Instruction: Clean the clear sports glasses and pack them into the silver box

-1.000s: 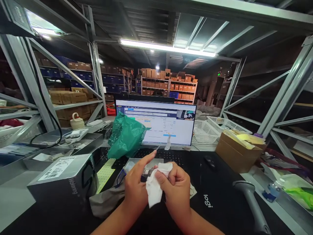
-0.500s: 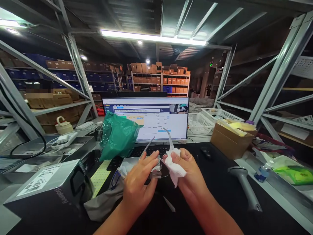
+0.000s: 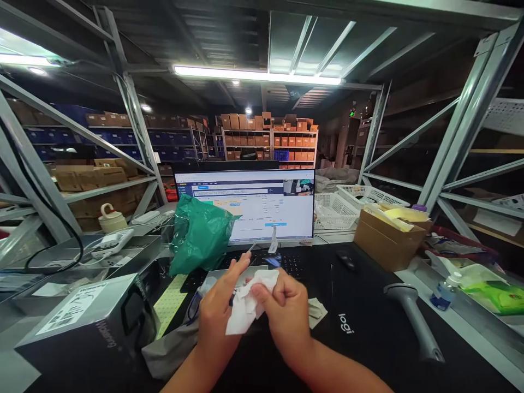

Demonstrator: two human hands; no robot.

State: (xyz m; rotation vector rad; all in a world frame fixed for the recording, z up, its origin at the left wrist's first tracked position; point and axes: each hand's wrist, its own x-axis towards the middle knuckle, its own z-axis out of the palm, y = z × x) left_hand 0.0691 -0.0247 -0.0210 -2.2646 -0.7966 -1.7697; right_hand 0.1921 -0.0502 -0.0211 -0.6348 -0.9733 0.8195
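A white tissue (image 3: 245,311) is pinched between the thumb and bent fingers of my right hand (image 3: 289,308). Close against it, my left hand (image 3: 219,308) holds what looks like a pair of glasses, its fingers pressed together and pointing up. One pale, clear temple arm (image 3: 273,241) of the glasses sticks up beyond the hands, and a bluish sheen shows below it. The tissue and my fingers hide most of the frame. Under my left wrist lies a grey cloth pouch (image 3: 170,349). A crumpled pale wipe (image 3: 317,313) rests beside my right hand.
A green plastic bag (image 3: 202,234) stands before the monitor (image 3: 249,213), partly over the keyboard. At left sits a dark box (image 3: 85,327). On the right are a mouse (image 3: 345,259), a barcode scanner (image 3: 413,322), a small bottle (image 3: 444,292) and a cardboard box (image 3: 388,237).
My right hand has moved left and down with the tissue, bringing it against my left hand and over the glasses. The pale wipe on the mat has come into view.
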